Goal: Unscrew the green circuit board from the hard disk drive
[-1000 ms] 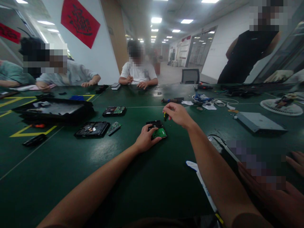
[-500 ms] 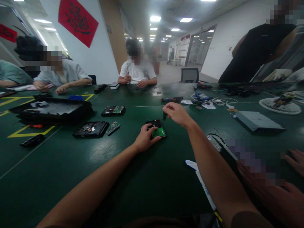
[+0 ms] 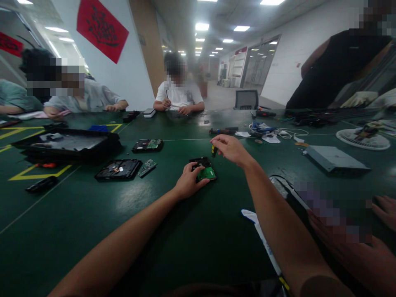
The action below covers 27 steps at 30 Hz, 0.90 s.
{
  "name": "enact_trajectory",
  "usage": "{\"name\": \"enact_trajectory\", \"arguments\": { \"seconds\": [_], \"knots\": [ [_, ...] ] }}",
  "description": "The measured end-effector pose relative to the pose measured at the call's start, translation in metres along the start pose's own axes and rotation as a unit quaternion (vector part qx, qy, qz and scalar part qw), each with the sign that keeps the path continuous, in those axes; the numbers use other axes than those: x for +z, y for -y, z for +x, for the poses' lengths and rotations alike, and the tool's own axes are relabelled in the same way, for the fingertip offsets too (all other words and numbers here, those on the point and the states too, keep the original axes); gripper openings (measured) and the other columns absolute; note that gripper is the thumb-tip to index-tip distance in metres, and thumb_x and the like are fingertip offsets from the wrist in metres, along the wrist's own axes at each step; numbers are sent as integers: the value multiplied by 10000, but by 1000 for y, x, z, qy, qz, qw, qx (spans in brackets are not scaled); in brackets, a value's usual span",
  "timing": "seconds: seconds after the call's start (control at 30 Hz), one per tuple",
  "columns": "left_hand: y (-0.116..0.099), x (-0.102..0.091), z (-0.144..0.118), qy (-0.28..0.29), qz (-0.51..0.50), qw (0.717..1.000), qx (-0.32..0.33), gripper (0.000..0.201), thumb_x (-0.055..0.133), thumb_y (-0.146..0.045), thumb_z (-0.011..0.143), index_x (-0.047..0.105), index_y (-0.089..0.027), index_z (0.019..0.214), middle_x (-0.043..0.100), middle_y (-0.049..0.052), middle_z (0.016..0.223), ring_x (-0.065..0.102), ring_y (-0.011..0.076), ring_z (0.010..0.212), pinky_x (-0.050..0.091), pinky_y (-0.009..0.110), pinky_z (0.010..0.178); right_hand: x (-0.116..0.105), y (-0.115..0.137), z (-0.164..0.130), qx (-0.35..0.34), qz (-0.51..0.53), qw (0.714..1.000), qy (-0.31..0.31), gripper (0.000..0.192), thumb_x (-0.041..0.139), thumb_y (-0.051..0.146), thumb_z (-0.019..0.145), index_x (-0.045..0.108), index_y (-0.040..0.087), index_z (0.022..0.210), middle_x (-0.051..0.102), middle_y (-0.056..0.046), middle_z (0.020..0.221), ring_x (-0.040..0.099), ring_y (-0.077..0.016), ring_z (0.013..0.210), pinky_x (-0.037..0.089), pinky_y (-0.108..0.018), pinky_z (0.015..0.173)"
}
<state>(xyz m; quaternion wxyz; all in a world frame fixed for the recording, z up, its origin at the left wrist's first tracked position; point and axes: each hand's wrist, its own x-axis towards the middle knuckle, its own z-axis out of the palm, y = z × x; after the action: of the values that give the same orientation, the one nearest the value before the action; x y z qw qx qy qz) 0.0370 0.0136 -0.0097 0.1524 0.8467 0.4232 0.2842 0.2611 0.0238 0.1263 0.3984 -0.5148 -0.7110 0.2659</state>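
- Your left hand [image 3: 189, 180] lies on the near-left corner of a hard drive [image 3: 203, 168] in the middle of the green table [image 3: 173, 243], fingers curled over its edge and pressing it flat; it clasps nothing else.
- The hard drive is a small dark slab lying flat, its underside up: a bright green circuit board [image 3: 207, 173] covers the near-right part, and the far part is black metal.
- Your right hand [image 3: 232, 149] hovers just beyond the drive's far-right corner, fingers pinched shut round a small screwdriver [image 3: 213, 150] with a black and yellow handle.
- The screwdriver points down toward the drive's far edge; its tip is too small to tell whether it touches.
- To the left, well apart from your drive, lie a second hard drive [image 3: 148, 145] with its green board up, an opened drive case [image 3: 118, 169] and a loose circuit board [image 3: 147, 167] just beside that case.
- Farther left sits a wide black tray [image 3: 66, 144], next to yellow floor-style markings on the table.
- On the right lie a flat grey metal box [image 3: 337, 158] and, beyond it, a white fan grille [image 3: 362, 140].
- A white strip [image 3: 262, 243] lies near your right forearm.
- Other people sit at the far side, and another person's hands [image 3: 371, 247] rest at your lower right.
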Motion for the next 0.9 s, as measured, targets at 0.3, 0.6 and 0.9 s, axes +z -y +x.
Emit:
{"name": "enact_trajectory", "arguments": {
  "seconds": [0.3,0.6,0.9],
  "knots": [
    [2,1,0,8,5,1000,-4,593,684,-595,898,610,-269,1388,409,151,1512,380,384,1453,408,586,1163,4,-2,1,1,7,1000,-26,215,619,400,951,684,195,958,734,-52,911,625,-126,615,463,-238,520],
    [1,1,0,3,9,1000,-1,584,687,-583,899,613,-262,1382,407,144,1506,381,381,1449,408,574,1169,1,-1,1,8,22,1000,-5,250,551,360,987,714,199,1087,669,-7,686,611,-135,576,466,-233,522],
    [3,2,1,7,15,1000,1,601,678,-594,904,594,-271,1403,397,139,1504,379,379,1448,413,571,1166,5,-2,0,18,4,999,-26,215,632,405,943,668,193,941,735,-45,850,636,-128,614,458,-227,522]
  ]
}}
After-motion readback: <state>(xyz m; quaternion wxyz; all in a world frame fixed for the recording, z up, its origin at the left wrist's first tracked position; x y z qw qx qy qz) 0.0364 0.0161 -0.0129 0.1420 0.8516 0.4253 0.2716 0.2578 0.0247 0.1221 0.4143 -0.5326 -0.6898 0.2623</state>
